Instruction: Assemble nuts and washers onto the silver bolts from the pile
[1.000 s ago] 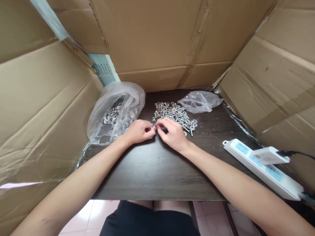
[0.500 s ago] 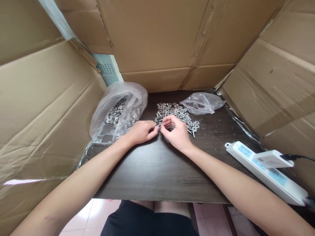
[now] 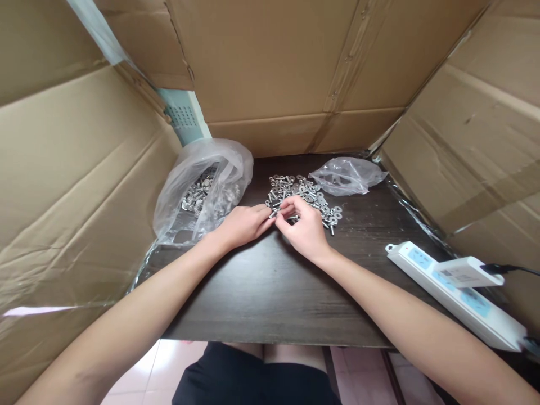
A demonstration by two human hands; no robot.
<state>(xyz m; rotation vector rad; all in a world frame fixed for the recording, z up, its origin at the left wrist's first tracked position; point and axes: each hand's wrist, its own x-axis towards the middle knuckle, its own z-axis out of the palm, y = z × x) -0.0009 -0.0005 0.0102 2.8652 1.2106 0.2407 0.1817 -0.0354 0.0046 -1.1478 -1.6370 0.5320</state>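
Note:
My left hand (image 3: 247,225) is closed in a pinch at the near left edge of a pile of screws, nuts and washers (image 3: 310,194). Its fingertips are on a small metal screw (image 3: 273,214). Just to the right, my right hand (image 3: 302,224) also pinches, with thumb and index finger at the other end of that screw. The two hands nearly touch. Whether a nut or washer sits on the screw is too small to tell. Part of the pile is hidden behind my right hand.
An open plastic bag (image 3: 228,197) with metal parts stands on the left of the dark table (image 3: 270,292). A crumpled clear bag (image 3: 350,175) lies behind the pile. At right is a white power strip (image 3: 455,295) with a plugged-in adapter. Cardboard walls (image 3: 274,62) surround the table.
My left fingers have shifted slightly and look straighter around the screw. My right hand has hardly moved.

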